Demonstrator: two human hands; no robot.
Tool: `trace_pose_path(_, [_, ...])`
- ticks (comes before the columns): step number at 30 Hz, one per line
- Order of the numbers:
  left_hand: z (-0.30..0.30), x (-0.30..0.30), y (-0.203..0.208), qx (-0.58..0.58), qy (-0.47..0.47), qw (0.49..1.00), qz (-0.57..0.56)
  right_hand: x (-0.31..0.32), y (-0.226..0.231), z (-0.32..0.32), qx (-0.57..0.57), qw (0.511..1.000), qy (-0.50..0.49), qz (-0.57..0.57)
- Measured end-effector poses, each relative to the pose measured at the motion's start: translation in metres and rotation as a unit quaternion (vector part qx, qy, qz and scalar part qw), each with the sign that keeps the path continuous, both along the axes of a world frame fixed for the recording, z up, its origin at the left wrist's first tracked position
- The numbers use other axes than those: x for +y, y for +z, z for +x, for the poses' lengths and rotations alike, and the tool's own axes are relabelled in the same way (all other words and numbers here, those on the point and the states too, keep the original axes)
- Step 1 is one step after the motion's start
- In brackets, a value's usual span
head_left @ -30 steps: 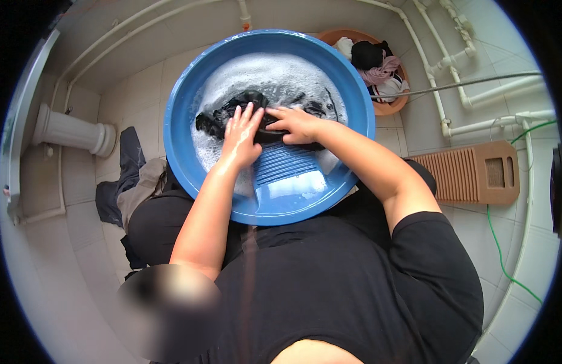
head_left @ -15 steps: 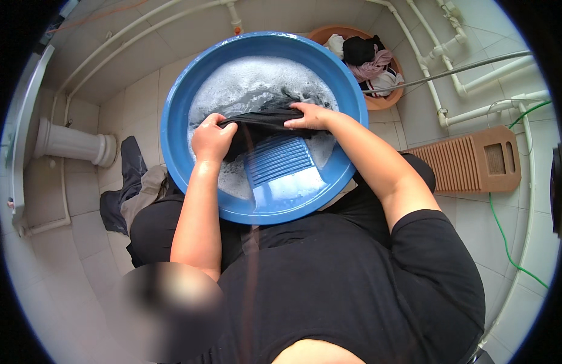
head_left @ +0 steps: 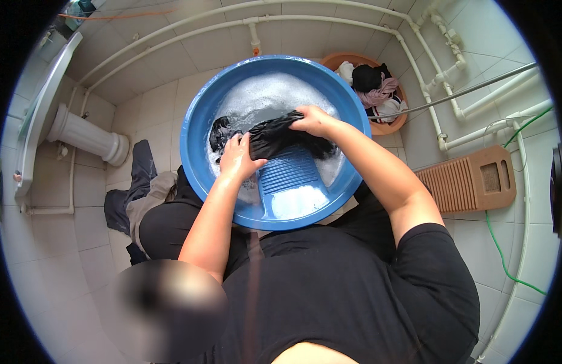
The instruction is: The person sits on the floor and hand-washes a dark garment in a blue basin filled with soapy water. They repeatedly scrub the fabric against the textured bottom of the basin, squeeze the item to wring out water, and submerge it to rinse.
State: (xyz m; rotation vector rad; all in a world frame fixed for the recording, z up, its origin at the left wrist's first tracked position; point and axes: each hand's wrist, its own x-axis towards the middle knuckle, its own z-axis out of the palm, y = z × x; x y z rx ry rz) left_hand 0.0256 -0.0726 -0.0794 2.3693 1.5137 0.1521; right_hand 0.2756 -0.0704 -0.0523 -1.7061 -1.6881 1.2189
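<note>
A wet black garment (head_left: 275,136) is bunched across a large blue basin (head_left: 193,142) of foamy water (head_left: 275,88). Its near edge lies by the ridged washboard slope (head_left: 290,173) moulded into the basin's near side. My right hand (head_left: 314,121) pinches the cloth at its upper right part. At the left, my left hand (head_left: 238,158) rests against the garment with its fingers stretched and thumb apart. More dark cloth sits in the suds beyond the left fingertips. The part of the garment under water is hidden.
An orange-brown tub (head_left: 391,127) of clothes stands behind the basin at right. A brown washboard (head_left: 466,182) lies on the right. Dark and beige clothes (head_left: 141,188) lie on the left floor, near a white pedestal (head_left: 90,136). White pipes (head_left: 329,18) run along the walls.
My left hand has loosened from its closed grip and spread its fingers lower on the cloth. The garment has dropped and bunched, and the view has shifted slightly.
</note>
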Motion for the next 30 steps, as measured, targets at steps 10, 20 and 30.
trace_pose_path(10, [0.004, 0.038, 0.053, -0.479, 0.227, 0.769, -0.358, -0.023, 0.094, -0.019, 0.215, 0.967, -0.009, 0.14])
trace_pose_path(20, [0.02, 0.002, 0.115, -0.713, -0.033, 0.482, -0.508, -0.036, 0.01, -0.038, 0.521, 0.749, -0.271, -0.307])
trace_pose_path(30, [-0.001, 0.013, 0.03, -0.656, 0.226, 0.533, -0.485, -0.034, 0.002, -0.045, 0.719, 0.603, -0.254, -0.235])
